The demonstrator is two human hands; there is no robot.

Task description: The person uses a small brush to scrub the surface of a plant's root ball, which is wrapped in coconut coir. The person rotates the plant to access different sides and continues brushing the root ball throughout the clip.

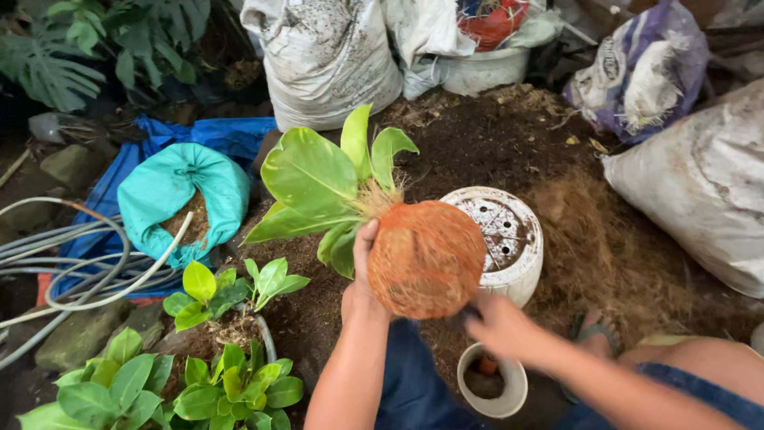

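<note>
My left hand [362,280] grips a round ball of orange-brown coconut fibre [426,259] wrapped around the roots of a green broad-leaved plant [318,179], whose leaves lean up and to the left. My right hand [497,325] reaches under the lower right side of the ball, fingers curled against it; whether it grips the ball I cannot tell. Behind the ball stands an upturned white pot [509,239] with drainage holes. A smaller white pot [493,382] with soil inside sits below my right hand.
Dark soil and brown fibre cover the ground [509,143]. A teal bag of soil [179,199] lies on a blue tarp at left, beside coiled hoses [64,263]. Small green plants [215,350] grow at lower left. White and purple sacks [700,183] ring the back and right.
</note>
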